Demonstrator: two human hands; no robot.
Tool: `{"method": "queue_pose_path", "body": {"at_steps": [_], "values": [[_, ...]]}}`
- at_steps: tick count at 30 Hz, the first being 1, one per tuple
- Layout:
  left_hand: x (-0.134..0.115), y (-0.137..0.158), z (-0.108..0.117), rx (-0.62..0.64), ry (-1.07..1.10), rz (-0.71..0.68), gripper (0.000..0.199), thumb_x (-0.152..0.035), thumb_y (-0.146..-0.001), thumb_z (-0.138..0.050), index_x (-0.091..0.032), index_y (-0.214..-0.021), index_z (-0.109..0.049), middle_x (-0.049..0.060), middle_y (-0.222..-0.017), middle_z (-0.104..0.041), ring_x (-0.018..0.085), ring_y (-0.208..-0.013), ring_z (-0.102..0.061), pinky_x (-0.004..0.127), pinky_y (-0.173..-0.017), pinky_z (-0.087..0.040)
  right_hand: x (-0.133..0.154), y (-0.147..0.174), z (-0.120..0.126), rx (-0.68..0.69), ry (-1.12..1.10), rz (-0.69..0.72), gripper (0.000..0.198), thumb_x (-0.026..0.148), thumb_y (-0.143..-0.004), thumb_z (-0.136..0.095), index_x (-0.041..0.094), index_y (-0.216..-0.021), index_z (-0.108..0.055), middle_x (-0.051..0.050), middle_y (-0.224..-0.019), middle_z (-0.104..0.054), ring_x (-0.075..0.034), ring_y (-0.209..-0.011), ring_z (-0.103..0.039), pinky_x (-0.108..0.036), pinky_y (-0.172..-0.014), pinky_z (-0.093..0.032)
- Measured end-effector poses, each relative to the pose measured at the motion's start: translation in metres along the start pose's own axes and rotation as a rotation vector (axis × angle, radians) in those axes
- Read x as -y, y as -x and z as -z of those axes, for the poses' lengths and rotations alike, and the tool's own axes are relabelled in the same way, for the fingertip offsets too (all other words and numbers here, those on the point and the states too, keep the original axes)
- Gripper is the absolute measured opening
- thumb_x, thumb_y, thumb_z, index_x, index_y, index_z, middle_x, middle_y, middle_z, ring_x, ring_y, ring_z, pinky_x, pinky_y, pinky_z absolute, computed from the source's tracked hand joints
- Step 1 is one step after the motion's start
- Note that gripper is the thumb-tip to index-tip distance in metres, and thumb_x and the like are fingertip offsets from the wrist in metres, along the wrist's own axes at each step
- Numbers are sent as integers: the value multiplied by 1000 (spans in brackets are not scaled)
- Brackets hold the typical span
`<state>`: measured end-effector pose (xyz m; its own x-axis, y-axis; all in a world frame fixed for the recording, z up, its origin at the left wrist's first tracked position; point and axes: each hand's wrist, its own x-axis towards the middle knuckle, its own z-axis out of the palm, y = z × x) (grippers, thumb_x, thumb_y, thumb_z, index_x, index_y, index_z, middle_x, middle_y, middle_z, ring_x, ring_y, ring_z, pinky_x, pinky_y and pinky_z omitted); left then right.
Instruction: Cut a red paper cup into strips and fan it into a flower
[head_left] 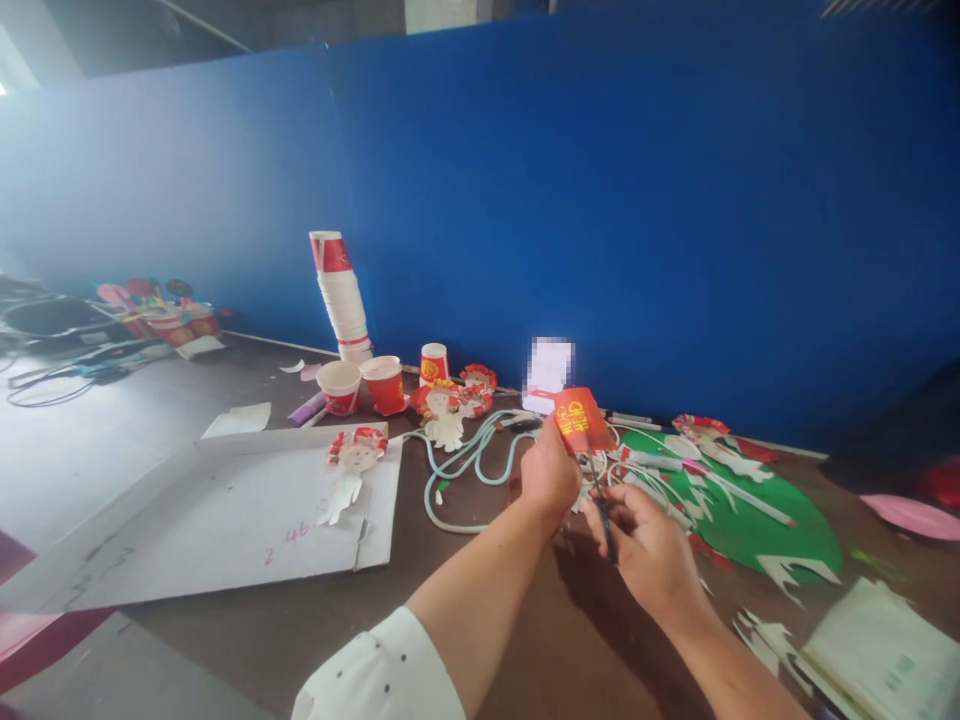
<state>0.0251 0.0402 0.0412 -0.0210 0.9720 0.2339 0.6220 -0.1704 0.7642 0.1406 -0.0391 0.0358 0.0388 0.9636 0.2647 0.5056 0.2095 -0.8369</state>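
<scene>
My left hand grips a red paper piece with yellow characters, which looks like part of a paper cup. Black-handled scissors are in my right hand, fingers closed round the handles. The blades point up and meet the lower edge of the red paper. Behind my hands, pale cables lie looped on the brown table. To their left sit paper cut-out figures with red frilled heads.
A tall stack of paper cups stands by the blue partition, near red cups. A white board with a cut-out figure lies left. Right are a green sheet with markers and scraps and a tissue pack.
</scene>
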Motion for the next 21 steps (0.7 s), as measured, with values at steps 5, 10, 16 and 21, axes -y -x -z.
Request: {"method": "queue_pose_path", "body": {"at_steps": [5,10,16,21], "values": [[0,0,1,24,-2,12,53,-17,-82,-43,-22,-135,-37,10,-100,-69,27,-91,-65,35,-79,-47,1,0,0,13,20,-4,18,41,-79,-62,24,-84,-59,4,-51,-59,-16,-47,-54,-28,-51,-41],[-4,2,-1,44,-26,35,54,-20,-81,-46,-23,-134,-37,9,-97,-69,26,-89,-65,33,-77,-47,5,-2,1,-9,14,-27,22,43,-76,-65,23,-83,-60,3,-50,-60,-17,-49,-56,-28,-53,-43],[-7,10,-10,108,-48,-15,49,-35,-85,-49,-25,-131,-38,7,-88,-69,23,-80,-67,31,-71,-46,3,-7,6,-50,-22,-69,29,47,-74,-66,21,-86,-61,2,-54,-63,-17,-50,-57,-27,-53,-43],[-9,12,-6,125,-66,-34,54,-39,-84,-50,-24,-133,-33,8,-90,-69,25,-81,-67,31,-72,-46,5,-6,7,-46,-82,-72,28,47,-74,-66,21,-84,-60,2,-54,-61,-15,-48,-55,-25,-49,-42]]}}
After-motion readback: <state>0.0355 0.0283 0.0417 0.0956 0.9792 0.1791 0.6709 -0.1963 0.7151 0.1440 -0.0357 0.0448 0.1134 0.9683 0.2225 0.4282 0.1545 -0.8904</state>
